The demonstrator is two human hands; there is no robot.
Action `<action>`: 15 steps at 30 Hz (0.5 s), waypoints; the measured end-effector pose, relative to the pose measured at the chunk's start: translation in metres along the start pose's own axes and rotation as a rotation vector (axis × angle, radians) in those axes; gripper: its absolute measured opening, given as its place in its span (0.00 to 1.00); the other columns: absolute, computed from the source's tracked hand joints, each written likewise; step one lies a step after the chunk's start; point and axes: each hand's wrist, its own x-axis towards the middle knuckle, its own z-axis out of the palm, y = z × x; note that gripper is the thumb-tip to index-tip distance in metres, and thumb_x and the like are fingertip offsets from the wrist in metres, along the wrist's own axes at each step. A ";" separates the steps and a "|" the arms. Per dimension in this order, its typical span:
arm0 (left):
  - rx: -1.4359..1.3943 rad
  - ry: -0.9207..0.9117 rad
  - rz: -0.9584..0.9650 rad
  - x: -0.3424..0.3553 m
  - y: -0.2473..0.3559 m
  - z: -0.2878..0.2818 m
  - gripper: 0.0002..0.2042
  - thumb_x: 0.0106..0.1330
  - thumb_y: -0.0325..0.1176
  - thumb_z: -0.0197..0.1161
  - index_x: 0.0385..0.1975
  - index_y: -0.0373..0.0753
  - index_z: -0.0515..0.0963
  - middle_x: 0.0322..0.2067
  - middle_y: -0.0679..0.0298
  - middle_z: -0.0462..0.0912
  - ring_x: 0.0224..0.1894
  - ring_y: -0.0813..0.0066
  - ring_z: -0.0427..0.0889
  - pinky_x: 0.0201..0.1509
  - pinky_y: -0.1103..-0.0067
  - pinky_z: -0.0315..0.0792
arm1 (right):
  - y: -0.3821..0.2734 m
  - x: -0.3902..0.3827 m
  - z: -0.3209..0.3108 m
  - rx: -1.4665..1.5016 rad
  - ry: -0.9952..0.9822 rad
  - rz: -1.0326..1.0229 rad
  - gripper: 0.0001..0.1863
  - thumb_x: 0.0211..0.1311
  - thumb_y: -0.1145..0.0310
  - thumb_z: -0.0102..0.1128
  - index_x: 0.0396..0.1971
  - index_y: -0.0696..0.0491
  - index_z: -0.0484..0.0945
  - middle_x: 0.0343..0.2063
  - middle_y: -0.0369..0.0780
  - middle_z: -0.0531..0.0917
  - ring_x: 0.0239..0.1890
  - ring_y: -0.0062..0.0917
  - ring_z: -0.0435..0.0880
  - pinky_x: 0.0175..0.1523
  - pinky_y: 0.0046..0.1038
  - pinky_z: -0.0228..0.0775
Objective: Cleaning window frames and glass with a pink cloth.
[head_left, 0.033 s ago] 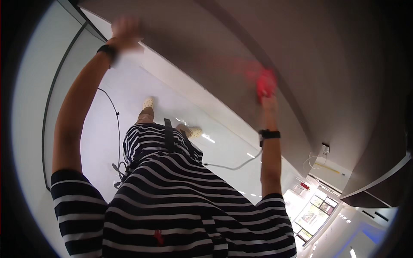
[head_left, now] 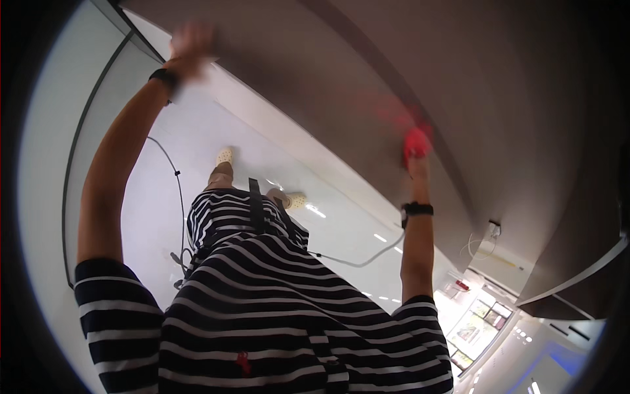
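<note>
My left hand (head_left: 190,43) is raised high, blurred, fingers apart, and rests against the grey-brown wall (head_left: 315,72) near its left edge; it holds nothing. My right hand (head_left: 418,164) is also raised and grips a red cloth (head_left: 416,141), pressing it on the same wall further right. A reddish motion blur smears up and to the left of the cloth. Each wrist wears a black band. My black-and-white striped shirt (head_left: 262,315) fills the lower middle.
Below lies a white glossy floor (head_left: 197,138) with my two pale shoes (head_left: 224,156) and a thin black cable (head_left: 176,177). A wall socket (head_left: 493,230) with cords sits low on the right. Lit shelves (head_left: 479,328) glow at the lower right.
My right hand with the red cloth has slid slightly to the right and down along the wall. My left hand has stayed high on the wall.
</note>
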 end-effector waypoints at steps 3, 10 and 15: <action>0.064 0.018 -0.116 -0.027 -0.023 0.026 0.68 0.35 0.44 0.84 0.73 0.30 0.40 0.70 0.31 0.45 0.70 0.28 0.52 0.68 0.45 0.60 | -0.034 0.031 0.017 -0.987 -0.544 -0.089 0.24 0.67 0.52 0.48 0.49 0.55 0.81 0.41 0.53 0.85 0.48 0.44 0.84 0.52 0.40 0.73; -0.139 -0.163 -0.238 -0.001 -0.028 0.001 0.61 0.37 0.39 0.83 0.71 0.29 0.48 0.69 0.37 0.51 0.70 0.32 0.54 0.69 0.51 0.62 | -0.270 0.014 0.190 -0.765 -0.538 0.017 0.18 0.64 0.53 0.56 0.41 0.52 0.82 0.39 0.51 0.85 0.47 0.48 0.83 0.48 0.44 0.74; -0.335 -0.094 -0.244 0.017 -0.042 0.031 0.53 0.35 0.42 0.82 0.65 0.30 0.63 0.60 0.40 0.64 0.62 0.34 0.63 0.66 0.55 0.64 | -0.297 0.003 0.235 -0.625 -0.769 -0.293 0.22 0.63 0.46 0.57 0.38 0.52 0.81 0.36 0.52 0.85 0.45 0.50 0.83 0.48 0.47 0.74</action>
